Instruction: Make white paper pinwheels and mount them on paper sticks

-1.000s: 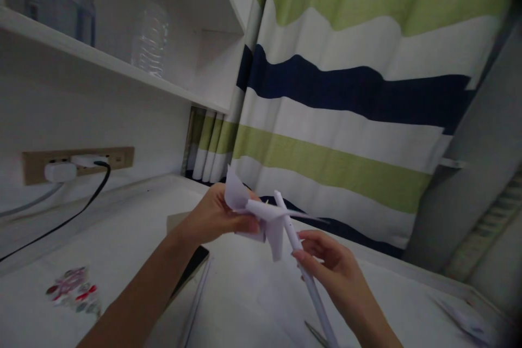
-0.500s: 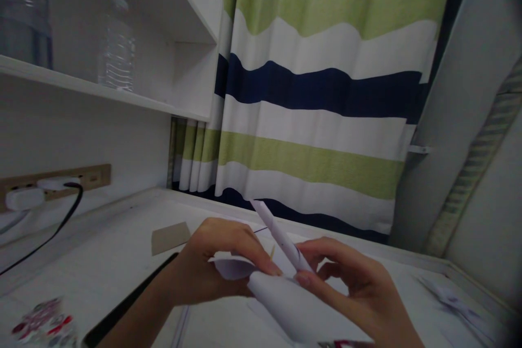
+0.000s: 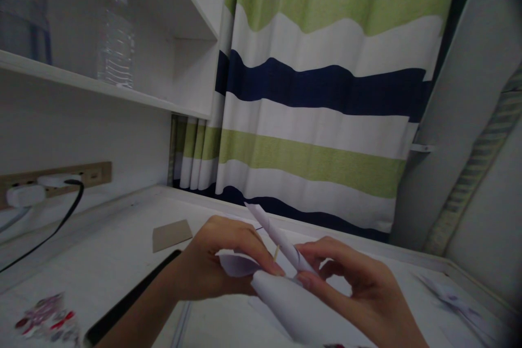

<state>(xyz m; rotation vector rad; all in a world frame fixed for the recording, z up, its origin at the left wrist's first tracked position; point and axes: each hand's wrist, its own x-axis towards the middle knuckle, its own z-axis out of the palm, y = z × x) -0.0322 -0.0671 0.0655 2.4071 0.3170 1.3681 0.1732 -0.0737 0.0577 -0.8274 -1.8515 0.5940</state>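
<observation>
My left hand (image 3: 218, 266) is closed on the folded white paper blades of a paper pinwheel (image 3: 281, 302), thumb and fingers pinching a flap near its middle. My right hand (image 3: 354, 288) pinches the rolled white paper stick (image 3: 277, 239), which slants up to the left between both hands. A thin wooden pick (image 3: 276, 253) pokes up where blades and stick meet. One broad blade points toward me and hides the lower part of the stick.
A white desk (image 3: 122, 234) carries a brown card piece (image 3: 171, 234), a dark flat device (image 3: 130, 302), a sticker sheet (image 3: 44, 319) and paper scraps (image 3: 448, 299). A striped curtain (image 3: 318, 92) hangs behind. A shelf (image 3: 101, 89) holds a water bottle (image 3: 116, 38). A socket strip (image 3: 53, 179) has cables.
The pinwheel has been tipped down from upright, so its blades now face me. Both hands dropped lower and closer together. Since half a second ago almost nothing has shifted.
</observation>
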